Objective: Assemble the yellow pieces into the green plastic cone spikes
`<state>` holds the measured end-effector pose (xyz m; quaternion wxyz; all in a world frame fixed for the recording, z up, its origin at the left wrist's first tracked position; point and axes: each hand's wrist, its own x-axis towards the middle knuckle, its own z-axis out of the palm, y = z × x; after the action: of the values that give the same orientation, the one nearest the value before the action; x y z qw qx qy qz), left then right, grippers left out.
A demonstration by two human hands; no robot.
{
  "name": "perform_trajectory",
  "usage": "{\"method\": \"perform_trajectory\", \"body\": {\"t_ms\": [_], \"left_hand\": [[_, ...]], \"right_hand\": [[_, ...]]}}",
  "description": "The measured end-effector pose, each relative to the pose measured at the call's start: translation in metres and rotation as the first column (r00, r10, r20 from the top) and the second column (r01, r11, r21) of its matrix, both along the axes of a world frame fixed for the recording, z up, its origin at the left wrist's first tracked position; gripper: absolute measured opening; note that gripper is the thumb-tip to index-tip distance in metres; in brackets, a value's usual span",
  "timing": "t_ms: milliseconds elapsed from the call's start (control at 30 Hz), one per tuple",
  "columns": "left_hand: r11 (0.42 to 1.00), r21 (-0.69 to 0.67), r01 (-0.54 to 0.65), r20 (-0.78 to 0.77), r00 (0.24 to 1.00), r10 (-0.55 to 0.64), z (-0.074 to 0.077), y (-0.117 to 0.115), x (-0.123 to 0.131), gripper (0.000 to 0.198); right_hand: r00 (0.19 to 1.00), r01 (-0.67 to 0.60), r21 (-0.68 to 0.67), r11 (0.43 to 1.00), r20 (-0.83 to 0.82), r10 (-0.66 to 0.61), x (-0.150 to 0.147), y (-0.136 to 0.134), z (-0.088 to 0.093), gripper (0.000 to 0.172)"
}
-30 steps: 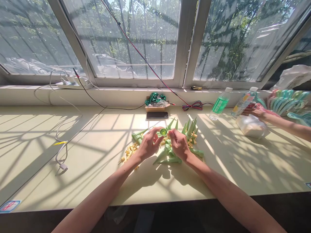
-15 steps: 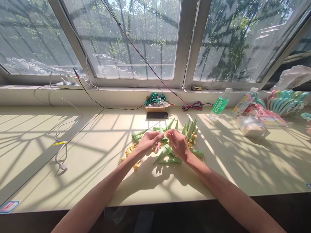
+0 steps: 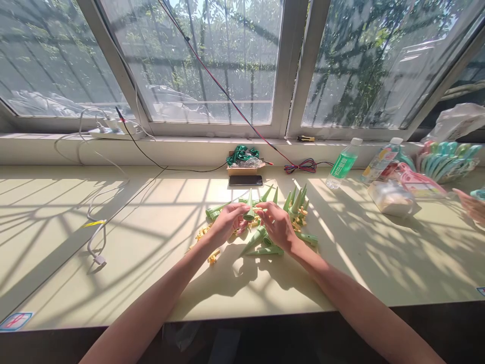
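Observation:
My left hand (image 3: pixel 229 220) pinches a pale green plastic cone (image 3: pixel 249 208), held point up with its open wide end toward me. Close to the cone's right side, the thumb and fingers of my right hand (image 3: pixel 277 222) are pinched together. Whatever is between them is too small to make out. Under and around both hands lie several more green cones (image 3: pixel 265 250), some on their sides and some standing at the right. Small yellow plastic pieces (image 3: pixel 212 257) lie left of the cones, and others (image 3: pixel 301 217) sit among the standing ones.
Behind the cones are a black phone (image 3: pixel 245 180) and a small box (image 3: pixel 242 171) with green material. A green-labelled bottle (image 3: pixel 343 164), a second bottle (image 3: pixel 382 161) and a bundle of pastel plastic items (image 3: pixel 449 162) stand right. Another person's hand (image 3: pixel 472 207) shows at the right edge.
The cone in my left hand has tilted so that its open end shows toward me. My right fingers have come to its side. Another person's hand has appeared at the right edge.

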<state>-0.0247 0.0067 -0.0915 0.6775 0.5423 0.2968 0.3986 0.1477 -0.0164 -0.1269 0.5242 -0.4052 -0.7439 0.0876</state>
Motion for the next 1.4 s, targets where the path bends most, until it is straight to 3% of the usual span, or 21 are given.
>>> {"method": "perform_trajectory", "body": {"t_ms": [267,400,600,700,833,967,1067,1133,1267,1400], "left_hand": [[0.999,0.047,-0.003,-0.03,1.0,0.004,-0.003,0.0,0.001,0.032],[0.989,0.132,-0.061,-0.091,0.993,0.074,-0.004,0.001,0.0,0.033],[0.963,0.267,-0.046,-0.211,0.972,0.105,-0.008,0.004,-0.003,0.04],[0.906,0.422,-0.034,-0.247,0.957,0.151,-0.009,0.003,-0.003,0.036],[0.767,0.639,-0.046,-0.303,0.902,0.306,-0.01,-0.001,-0.003,0.028],[0.67,0.741,-0.05,-0.309,0.86,0.406,-0.011,-0.002,-0.003,0.025],[0.635,0.77,-0.066,-0.299,0.841,0.45,-0.012,-0.001,-0.002,0.025],[0.652,0.75,-0.107,-0.272,0.85,0.451,-0.013,-0.001,-0.001,0.027],[0.778,0.596,-0.201,-0.217,0.892,0.397,-0.011,-0.001,0.0,0.029],[0.883,0.445,-0.149,-0.279,0.914,0.295,-0.008,0.0,-0.001,0.039]], "right_hand": [[1.0,0.006,-0.041,0.999,-0.004,-0.006,0.001,-0.001,0.0,0.021],[0.999,0.034,-0.032,0.999,0.016,-0.033,0.001,0.0,-0.001,0.022],[0.998,0.059,-0.072,0.996,0.009,-0.059,0.001,-0.001,-0.002,0.025],[0.998,0.059,-0.109,0.992,0.005,-0.059,0.001,-0.001,-0.002,0.026],[0.998,0.053,-0.147,0.988,-0.026,-0.057,0.001,-0.002,-0.001,0.027],[0.997,0.048,-0.163,0.985,-0.056,-0.058,-0.001,-0.003,0.002,0.028],[0.995,0.059,-0.141,0.988,-0.077,-0.07,-0.002,-0.004,0.002,0.028],[0.993,0.081,-0.112,0.99,-0.081,-0.09,-0.002,-0.004,0.003,0.027],[0.988,0.141,-0.053,0.989,-0.061,-0.145,-0.001,-0.003,0.003,0.026],[0.991,0.136,0.01,0.991,-0.017,-0.135,0.0,-0.002,0.004,0.022]]}}
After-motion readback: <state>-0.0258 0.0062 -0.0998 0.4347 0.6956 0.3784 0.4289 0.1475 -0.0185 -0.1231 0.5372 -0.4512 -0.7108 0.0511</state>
